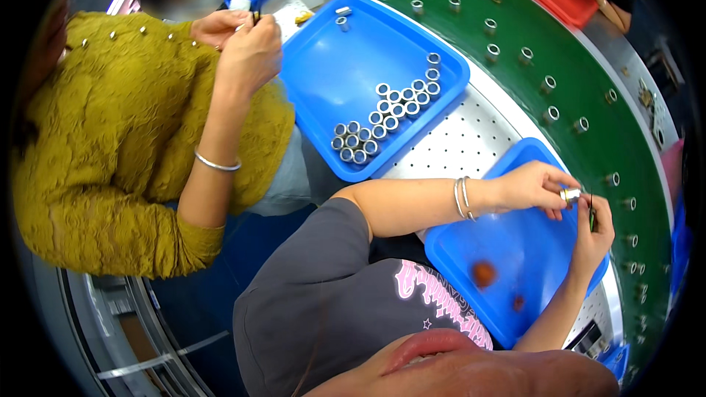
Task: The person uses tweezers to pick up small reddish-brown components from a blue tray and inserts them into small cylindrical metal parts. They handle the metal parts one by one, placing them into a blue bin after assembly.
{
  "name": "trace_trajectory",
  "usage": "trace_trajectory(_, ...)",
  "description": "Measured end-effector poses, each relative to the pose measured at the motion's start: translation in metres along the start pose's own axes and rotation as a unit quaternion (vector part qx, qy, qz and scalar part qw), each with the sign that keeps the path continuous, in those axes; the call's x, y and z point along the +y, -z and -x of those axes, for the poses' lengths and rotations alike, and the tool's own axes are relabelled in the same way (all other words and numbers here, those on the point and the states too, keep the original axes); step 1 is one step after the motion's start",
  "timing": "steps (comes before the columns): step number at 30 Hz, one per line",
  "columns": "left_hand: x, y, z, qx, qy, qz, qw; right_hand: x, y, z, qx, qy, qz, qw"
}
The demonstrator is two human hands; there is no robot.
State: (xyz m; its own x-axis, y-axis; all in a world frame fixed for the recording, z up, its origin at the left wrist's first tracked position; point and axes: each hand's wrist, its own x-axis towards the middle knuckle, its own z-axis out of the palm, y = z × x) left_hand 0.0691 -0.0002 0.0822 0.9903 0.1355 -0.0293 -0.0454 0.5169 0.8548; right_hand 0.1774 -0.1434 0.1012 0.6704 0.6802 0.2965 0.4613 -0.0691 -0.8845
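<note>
While my left hand [531, 187] pinches a small metal ring [571, 194] between thumb and fingertips, my right hand [594, 234] closes its grip on a thin dark tool [590, 215] just beside it — both are held above the near blue tray [515, 279]. I judge the step in hand to be fitting or working the tool tip into the ring; the next move calls for fine alignment and a steady pinch. On the perforated counter [456, 140], a second blue tray [346, 66] holds a cluster of similar rings [386, 121] — beside a co-worker in a mustard top [110, 147].
</note>
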Motion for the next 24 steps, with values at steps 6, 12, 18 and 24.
trace_trajectory(6, 0.0, -0.005, -0.003, -0.004, 0.007, -0.021, 1.0, 0.004, 0.007, -0.002, -0.028, -0.109, -0.065, 0.992)
trace_trajectory(12, -0.003, -0.004, -0.001, 0.011, -0.013, -0.04, 0.999, 0.011, 0.009, -0.003, -0.036, -0.154, -0.092, 0.983)
trace_trajectory(18, -0.005, 0.0, 0.001, 0.008, -0.018, -0.047, 0.999, 0.008, 0.006, -0.001, -0.053, -0.173, -0.105, 0.978)
trace_trajectory(24, -0.004, 0.003, -0.004, 0.039, -0.117, -0.166, 0.978, 0.007, 0.005, 0.001, -0.008, -0.154, -0.107, 0.982)
